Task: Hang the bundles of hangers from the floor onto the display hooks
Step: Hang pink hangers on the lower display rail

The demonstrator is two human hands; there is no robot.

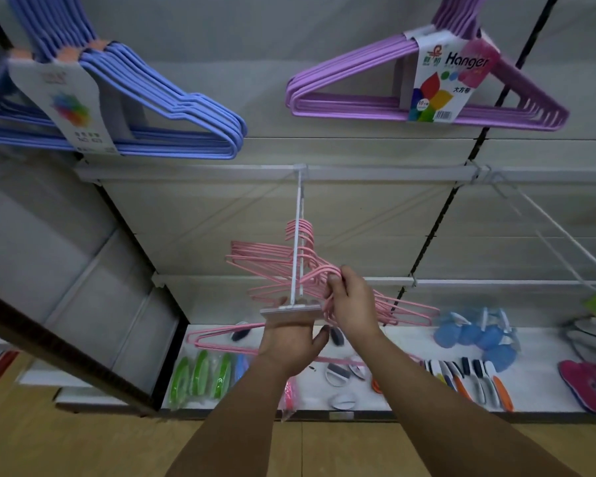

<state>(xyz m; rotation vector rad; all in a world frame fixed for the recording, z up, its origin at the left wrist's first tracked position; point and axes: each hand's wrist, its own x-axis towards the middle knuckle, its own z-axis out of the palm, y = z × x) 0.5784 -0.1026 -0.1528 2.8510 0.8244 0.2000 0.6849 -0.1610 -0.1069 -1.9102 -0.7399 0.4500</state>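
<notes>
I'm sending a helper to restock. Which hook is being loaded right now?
On the white shelf wall, below the purple hangers, one white hook juts from the middle rail. It alone carries pink hangers, which the right hand grips; the left hand is at its tip.
</notes>
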